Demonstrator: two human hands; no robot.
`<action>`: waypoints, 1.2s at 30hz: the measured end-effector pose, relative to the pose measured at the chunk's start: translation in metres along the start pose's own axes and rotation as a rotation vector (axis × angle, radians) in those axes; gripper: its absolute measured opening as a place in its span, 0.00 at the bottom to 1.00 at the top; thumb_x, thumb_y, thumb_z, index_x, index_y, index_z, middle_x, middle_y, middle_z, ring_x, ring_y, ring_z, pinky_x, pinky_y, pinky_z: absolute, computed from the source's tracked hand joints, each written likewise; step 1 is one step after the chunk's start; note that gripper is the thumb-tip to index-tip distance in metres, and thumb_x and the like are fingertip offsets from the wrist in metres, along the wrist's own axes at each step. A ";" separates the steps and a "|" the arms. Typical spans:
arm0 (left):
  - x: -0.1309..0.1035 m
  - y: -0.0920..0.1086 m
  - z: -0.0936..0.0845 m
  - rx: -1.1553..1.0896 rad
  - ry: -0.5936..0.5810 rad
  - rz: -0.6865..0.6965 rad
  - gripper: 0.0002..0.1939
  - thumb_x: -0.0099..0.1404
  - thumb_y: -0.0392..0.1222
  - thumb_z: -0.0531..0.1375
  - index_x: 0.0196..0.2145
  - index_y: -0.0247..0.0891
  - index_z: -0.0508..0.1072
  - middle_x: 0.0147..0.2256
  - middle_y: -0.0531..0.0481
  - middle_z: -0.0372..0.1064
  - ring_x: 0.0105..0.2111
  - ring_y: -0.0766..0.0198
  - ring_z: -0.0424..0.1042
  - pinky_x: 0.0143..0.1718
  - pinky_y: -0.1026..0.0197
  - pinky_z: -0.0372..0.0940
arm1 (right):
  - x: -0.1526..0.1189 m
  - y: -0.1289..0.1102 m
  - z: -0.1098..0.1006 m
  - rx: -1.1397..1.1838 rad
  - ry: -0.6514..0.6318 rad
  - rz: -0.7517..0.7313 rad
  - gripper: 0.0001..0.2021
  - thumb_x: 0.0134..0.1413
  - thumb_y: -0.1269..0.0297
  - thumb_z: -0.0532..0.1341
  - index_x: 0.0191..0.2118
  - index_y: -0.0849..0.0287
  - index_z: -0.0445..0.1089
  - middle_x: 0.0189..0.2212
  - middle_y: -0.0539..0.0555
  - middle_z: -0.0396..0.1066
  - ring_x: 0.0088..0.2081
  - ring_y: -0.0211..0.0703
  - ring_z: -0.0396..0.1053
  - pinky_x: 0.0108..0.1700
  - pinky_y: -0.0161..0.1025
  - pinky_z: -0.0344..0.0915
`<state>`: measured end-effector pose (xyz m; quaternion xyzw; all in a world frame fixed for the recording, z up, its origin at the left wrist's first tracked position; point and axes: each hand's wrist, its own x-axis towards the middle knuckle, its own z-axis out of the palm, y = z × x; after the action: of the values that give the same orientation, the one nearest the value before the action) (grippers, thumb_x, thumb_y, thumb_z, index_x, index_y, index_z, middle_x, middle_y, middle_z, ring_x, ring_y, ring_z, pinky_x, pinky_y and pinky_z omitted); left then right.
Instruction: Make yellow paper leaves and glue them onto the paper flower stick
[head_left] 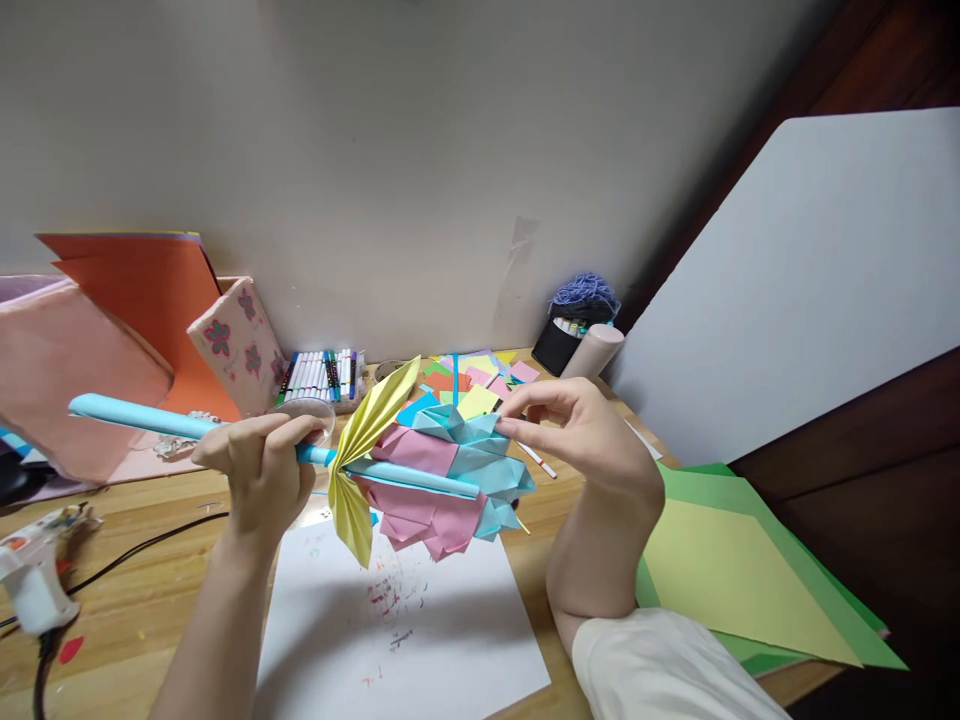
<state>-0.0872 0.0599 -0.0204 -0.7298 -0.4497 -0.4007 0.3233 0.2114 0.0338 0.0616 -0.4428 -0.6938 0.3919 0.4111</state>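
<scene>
My left hand (266,470) is wrapped round a rolled light-blue paper tube (142,415), which lies almost level above the desk. Right of that hand, a yellow pleated paper fan (367,425) is fixed across the tube. Beyond it, folded pink paper pieces (420,450) and light-blue folded pieces (491,460) spread around the tube's right end. My right hand (555,425) pinches the tip of an upper light-blue piece between thumb and finger.
White paper (405,640) with coloured marks lies below. Behind are markers (319,375), coloured scraps (480,400), a black pen holder (556,345) and a pink cylinder (598,350). Green and yellow sheets (739,560) lie right; a power strip (37,580) and pink box (67,370) stand left.
</scene>
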 end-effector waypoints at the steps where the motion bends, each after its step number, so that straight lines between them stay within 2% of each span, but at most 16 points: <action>1: 0.000 0.000 0.000 0.007 0.000 0.005 0.12 0.57 0.32 0.54 0.38 0.47 0.65 0.34 0.50 0.60 0.37 0.59 0.58 0.38 0.50 0.50 | -0.001 -0.001 0.000 -0.023 0.020 -0.006 0.07 0.46 0.62 0.63 0.28 0.61 0.73 0.24 0.53 0.70 0.26 0.38 0.66 0.25 0.33 0.61; 7: 0.004 0.006 0.002 0.021 0.061 0.000 0.12 0.55 0.29 0.55 0.35 0.43 0.66 0.32 0.49 0.61 0.37 0.59 0.56 0.39 0.54 0.49 | -0.005 -0.006 0.010 -0.154 0.190 -0.033 0.08 0.45 0.60 0.64 0.28 0.60 0.74 0.25 0.52 0.71 0.27 0.38 0.66 0.25 0.33 0.60; 11: 0.006 0.010 0.002 0.025 0.086 -0.003 0.12 0.55 0.29 0.54 0.35 0.44 0.67 0.31 0.47 0.61 0.38 0.57 0.56 0.39 0.54 0.49 | -0.004 -0.007 0.019 -0.188 0.283 -0.060 0.06 0.44 0.62 0.65 0.25 0.60 0.73 0.22 0.50 0.69 0.26 0.36 0.65 0.25 0.33 0.58; 19: 0.003 0.010 0.003 -0.012 0.060 -0.032 0.11 0.57 0.32 0.53 0.36 0.45 0.67 0.32 0.46 0.62 0.38 0.55 0.57 0.40 0.53 0.47 | -0.001 -0.003 0.021 -0.220 0.300 -0.170 0.05 0.48 0.67 0.62 0.24 0.60 0.71 0.20 0.48 0.65 0.24 0.34 0.58 0.26 0.33 0.56; 26: 0.005 0.010 0.005 0.031 0.076 -0.003 0.10 0.56 0.30 0.55 0.35 0.43 0.66 0.31 0.47 0.62 0.36 0.57 0.58 0.38 0.55 0.48 | 0.007 0.003 0.024 -0.149 0.306 -0.130 0.06 0.49 0.65 0.61 0.26 0.59 0.72 0.26 0.51 0.68 0.30 0.37 0.63 0.27 0.34 0.57; 36: 0.002 0.008 0.009 0.023 0.024 -0.033 0.11 0.56 0.28 0.53 0.35 0.42 0.66 0.34 0.47 0.64 0.36 0.58 0.62 0.40 0.54 0.47 | 0.020 0.009 0.032 -0.155 0.388 -0.191 0.09 0.52 0.66 0.59 0.24 0.60 0.70 0.22 0.49 0.66 0.27 0.36 0.61 0.31 0.34 0.57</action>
<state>-0.0765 0.0651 -0.0242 -0.7137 -0.4622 -0.4096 0.3305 0.1794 0.0495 0.0461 -0.4724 -0.6687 0.2043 0.5366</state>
